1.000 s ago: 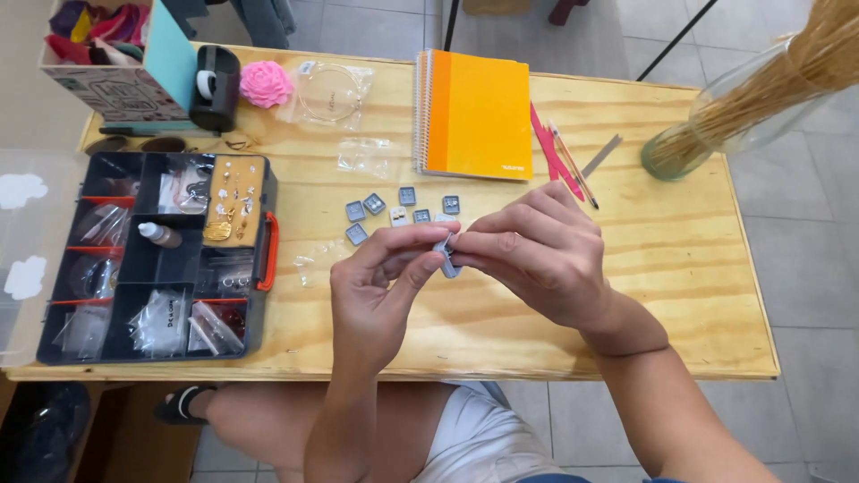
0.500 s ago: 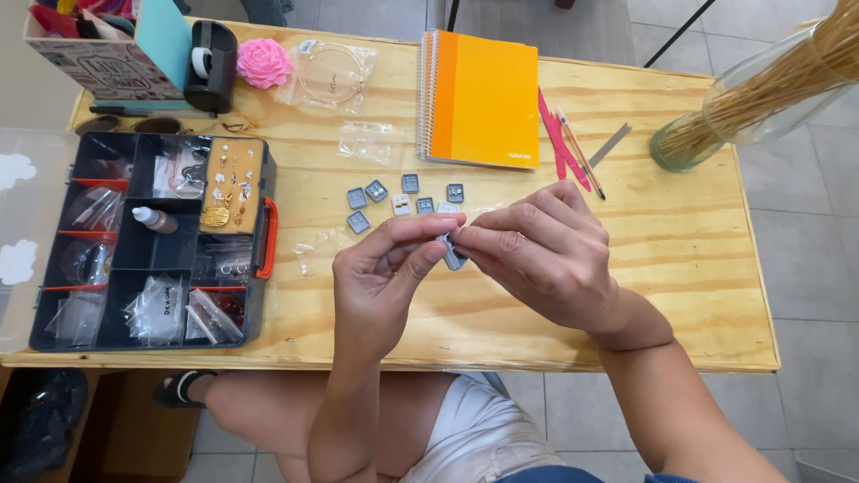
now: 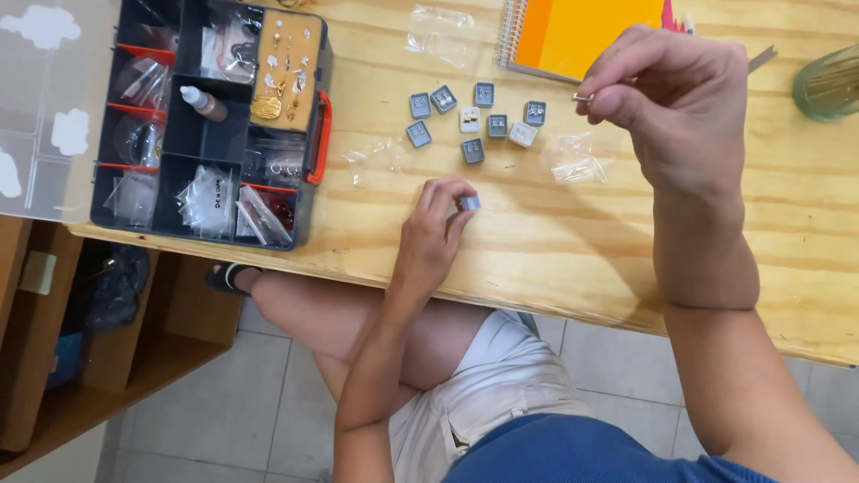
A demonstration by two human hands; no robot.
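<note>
My left hand point(image 3: 433, 234) rests on the wooden table point(image 3: 555, 241) near its front edge, fingers pinched around a small grey square box point(image 3: 469, 203). My right hand point(image 3: 673, 98) is raised over the table to the right, its thumb and forefinger pinching a tiny silver piece point(image 3: 582, 97). Between and beyond the hands lie several small grey boxes point(image 3: 473, 119) in a loose cluster, some showing earrings. A small clear plastic bag point(image 3: 573, 159) lies just under my right hand.
An open black organiser case point(image 3: 210, 121) with red dividers and handle sits at the left, holding little bags, a small bottle and an earring card. An orange spiral notebook point(image 3: 586, 34) lies at the back. A green glass vase point(image 3: 828, 85) stands far right. More clear bags point(image 3: 378, 159) lie by the case.
My hands were together over the table's middle, working one small box. Now they are apart: the left holds the box low, the right has lifted away with the tiny piece. The view has come closer.
</note>
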